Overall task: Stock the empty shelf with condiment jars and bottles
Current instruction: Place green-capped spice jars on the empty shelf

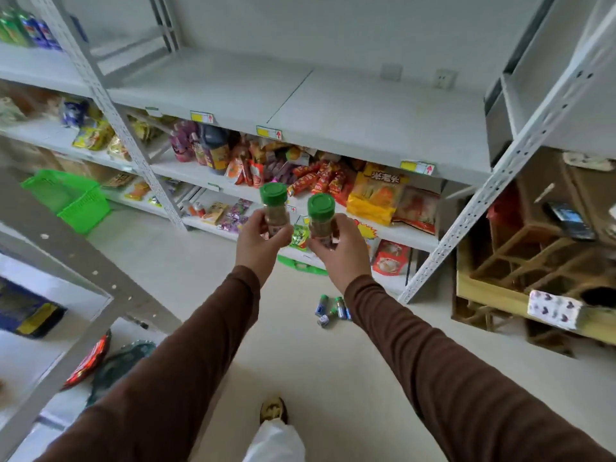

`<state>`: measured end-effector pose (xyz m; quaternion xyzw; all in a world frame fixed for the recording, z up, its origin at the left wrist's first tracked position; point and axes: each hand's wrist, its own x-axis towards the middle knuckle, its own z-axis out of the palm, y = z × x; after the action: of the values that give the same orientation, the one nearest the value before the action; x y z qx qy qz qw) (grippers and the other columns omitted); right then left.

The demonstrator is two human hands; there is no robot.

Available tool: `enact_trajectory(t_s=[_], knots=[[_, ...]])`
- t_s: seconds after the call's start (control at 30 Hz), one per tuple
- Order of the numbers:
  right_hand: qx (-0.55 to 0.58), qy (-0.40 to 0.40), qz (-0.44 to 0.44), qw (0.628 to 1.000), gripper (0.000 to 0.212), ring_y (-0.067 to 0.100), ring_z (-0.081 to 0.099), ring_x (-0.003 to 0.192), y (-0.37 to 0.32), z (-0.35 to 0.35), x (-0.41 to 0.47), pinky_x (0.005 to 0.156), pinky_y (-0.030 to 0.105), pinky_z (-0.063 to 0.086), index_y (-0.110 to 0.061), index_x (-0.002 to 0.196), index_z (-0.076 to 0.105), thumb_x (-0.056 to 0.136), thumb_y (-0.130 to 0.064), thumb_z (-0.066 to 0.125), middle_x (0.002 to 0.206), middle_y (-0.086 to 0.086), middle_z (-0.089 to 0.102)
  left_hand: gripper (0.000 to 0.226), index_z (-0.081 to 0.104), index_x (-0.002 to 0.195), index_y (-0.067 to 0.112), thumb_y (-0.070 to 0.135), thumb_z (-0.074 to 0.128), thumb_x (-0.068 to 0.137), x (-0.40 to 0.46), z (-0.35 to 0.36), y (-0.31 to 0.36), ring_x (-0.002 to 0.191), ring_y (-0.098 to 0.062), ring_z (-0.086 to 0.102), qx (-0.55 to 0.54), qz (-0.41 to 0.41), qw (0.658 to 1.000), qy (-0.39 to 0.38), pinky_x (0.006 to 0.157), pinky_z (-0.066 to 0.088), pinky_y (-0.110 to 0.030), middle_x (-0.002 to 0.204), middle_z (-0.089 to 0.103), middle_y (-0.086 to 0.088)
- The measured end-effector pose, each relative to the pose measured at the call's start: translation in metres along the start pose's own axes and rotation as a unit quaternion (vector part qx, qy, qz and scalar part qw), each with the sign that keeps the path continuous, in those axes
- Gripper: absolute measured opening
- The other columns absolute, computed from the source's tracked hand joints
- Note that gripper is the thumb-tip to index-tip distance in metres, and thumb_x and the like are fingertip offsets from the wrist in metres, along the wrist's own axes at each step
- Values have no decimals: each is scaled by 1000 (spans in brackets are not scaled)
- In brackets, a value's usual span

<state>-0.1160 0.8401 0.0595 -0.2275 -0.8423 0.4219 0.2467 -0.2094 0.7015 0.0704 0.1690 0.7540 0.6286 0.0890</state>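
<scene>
My left hand [258,241] grips a small spice jar [274,208] with a green lid, held upright in front of me. My right hand [340,246] grips a second, matching green-lidded jar [320,216] right beside it. Both jars hang in the air below the bare white shelf [333,108], which spans the rack at upper centre and carries nothing. Several small bottles [330,310] lie on the floor near the rack's foot.
The lower shelves hold snack packets [376,195] and a dark sauce bottle [215,151]. A green basket [71,200] sits at the left. Cardboard boxes with dividers [533,248] stand at the right. A second rack's post [83,261] crosses the near left.
</scene>
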Motion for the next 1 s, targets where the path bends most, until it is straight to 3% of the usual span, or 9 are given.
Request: enact_trajectory(t_s=[0.07,0.17,0.2,0.33,0.47,0.57,0.67,0.9,1.0], knots=[[-1,30,7,1000,33,14,52,85,10,-6,34,74,27,42,-19,101,56,81,-35,77,98,-2,55,28,65,104,15,23,75,79,41,20,2,91,-21,66,5,14,1000,-26,79,59,-37,97,71,-5],[4,68,23,997,37,14,56,88,24,-7,86,76,26,44,-19,107,59,79,-33,79,102,0,59,26,65,107,14,15,76,83,104,46,4,94,-12,63,9,39,997,-60,69,52,-11,104,69,-5],[3,78,32,996,38,15,58,88,29,-6,103,77,28,47,-20,108,60,79,-34,79,102,0,61,27,65,108,12,14,76,83,124,54,5,92,-9,62,11,47,996,-71,69,49,-8,105,69,-6],[7,112,67,991,37,15,63,84,39,-6,164,75,30,51,-22,107,59,79,-37,78,96,-5,68,28,67,109,11,15,77,84,198,80,5,82,1,63,6,54,992,-118,71,52,-16,101,71,-4],[-7,131,78,988,38,17,65,83,51,-3,224,74,33,54,-23,104,55,77,-36,79,92,-4,69,30,65,106,26,29,79,80,272,102,0,99,-19,69,9,42,989,-140,86,58,-38,103,73,4],[-5,130,82,988,40,17,65,84,64,3,272,73,31,53,-22,103,54,77,-37,80,94,-4,70,37,57,112,17,15,78,82,324,120,0,100,-20,68,8,42,990,-135,83,58,-30,107,71,-1],[-13,117,71,991,41,20,66,83,75,14,318,71,31,52,-20,102,52,77,-35,81,95,-1,70,37,55,115,10,7,74,84,370,135,-1,91,-12,63,20,50,990,-129,66,51,-9,106,67,-1],[-23,88,71,993,44,25,64,83,83,54,404,69,34,51,-21,97,47,74,-33,82,94,1,69,37,59,109,12,6,78,78,471,146,-25,90,-19,67,40,30,991,-125,75,59,-28,103,71,-6],[-32,90,81,992,44,28,63,84,87,73,435,71,39,52,-19,97,48,73,-33,82,93,2,69,35,58,105,15,8,79,78,507,148,-34,91,-16,66,55,33,989,-135,76,54,-21,101,71,-2]])
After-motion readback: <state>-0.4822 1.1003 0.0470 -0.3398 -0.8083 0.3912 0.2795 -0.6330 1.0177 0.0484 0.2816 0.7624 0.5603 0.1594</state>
